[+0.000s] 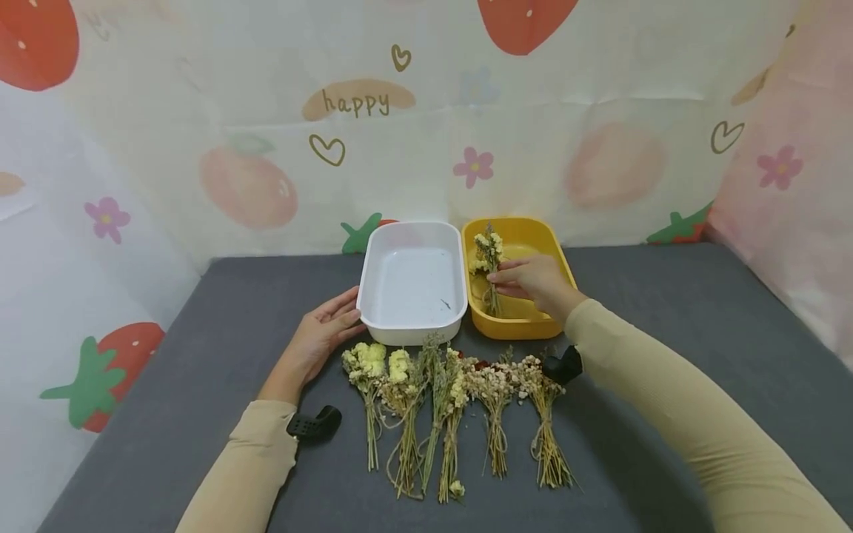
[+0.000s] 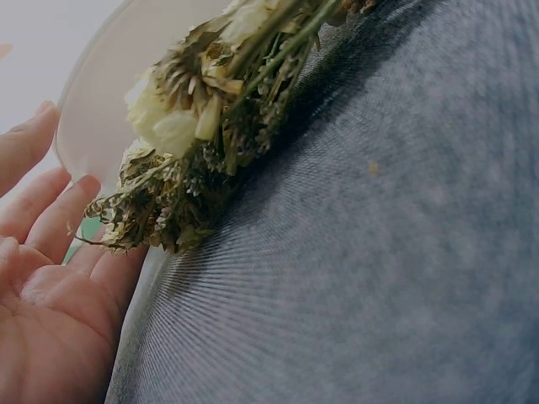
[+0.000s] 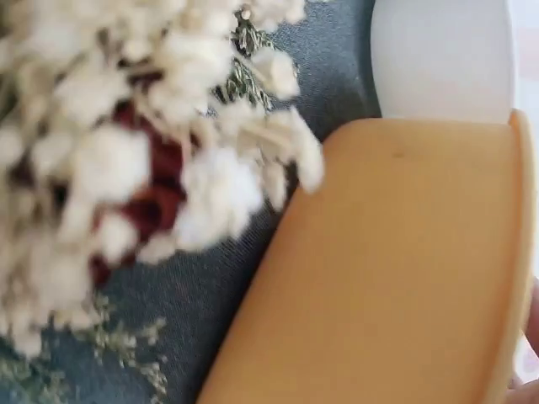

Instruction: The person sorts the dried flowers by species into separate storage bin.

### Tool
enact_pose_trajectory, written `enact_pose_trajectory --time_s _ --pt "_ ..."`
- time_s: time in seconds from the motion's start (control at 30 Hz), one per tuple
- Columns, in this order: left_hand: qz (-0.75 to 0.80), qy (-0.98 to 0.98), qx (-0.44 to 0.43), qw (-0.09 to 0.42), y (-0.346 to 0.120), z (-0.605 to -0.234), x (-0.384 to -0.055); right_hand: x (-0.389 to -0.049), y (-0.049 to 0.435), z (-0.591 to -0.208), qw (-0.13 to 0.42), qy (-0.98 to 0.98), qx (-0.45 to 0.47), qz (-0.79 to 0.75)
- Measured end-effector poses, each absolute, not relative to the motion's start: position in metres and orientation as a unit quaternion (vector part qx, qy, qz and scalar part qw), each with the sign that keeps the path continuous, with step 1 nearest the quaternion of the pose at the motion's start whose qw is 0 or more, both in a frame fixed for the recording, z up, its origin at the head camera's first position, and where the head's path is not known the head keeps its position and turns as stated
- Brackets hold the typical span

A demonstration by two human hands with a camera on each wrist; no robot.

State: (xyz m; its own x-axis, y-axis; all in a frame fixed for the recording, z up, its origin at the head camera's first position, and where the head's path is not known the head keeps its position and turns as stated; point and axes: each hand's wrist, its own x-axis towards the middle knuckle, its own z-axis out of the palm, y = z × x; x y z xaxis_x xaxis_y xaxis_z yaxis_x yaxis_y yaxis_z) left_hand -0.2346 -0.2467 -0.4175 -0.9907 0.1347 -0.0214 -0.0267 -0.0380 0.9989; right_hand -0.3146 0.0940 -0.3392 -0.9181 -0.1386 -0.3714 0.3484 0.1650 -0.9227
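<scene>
In the head view my right hand (image 1: 533,283) pinches the stems of a small bunch of dried yellow flowers (image 1: 489,255) inside the yellow tray (image 1: 516,328). Seen from the right wrist, that tray's wall hides most of the hand. My left hand (image 1: 322,333) touches the near left corner of the white tray (image 1: 413,337), its fingers fairly straight along the rim; the left wrist view shows this palm (image 2: 59,295) beside the tray. In front of both trays lies a row of several dried flower bunches (image 1: 496,385), tied with twine, stems toward me.
A dark grey cloth (image 1: 640,311) covers the table. Behind the trays hangs a printed curtain (image 1: 400,170) with strawberries and hearts. A small dark scrap (image 1: 445,303) lies in the white tray. One loose flower head (image 1: 456,488) sits by the stem ends.
</scene>
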Motion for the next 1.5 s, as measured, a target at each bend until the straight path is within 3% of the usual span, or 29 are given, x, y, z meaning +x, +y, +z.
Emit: enact_pose_trajectory --time_s 0.93,1.5 --pt "0.720 0.691 0.042 0.049 -0.249 -0.418 -0.232 -0.319 0.075 -0.360 0.153 0.780 0.066 -0.603" --pt "0.719 0.692 0.045 0.048 -0.248 -0.419 -0.233 -0.314 0.086 -0.355 0.181 0.794 0.046 -0.579"
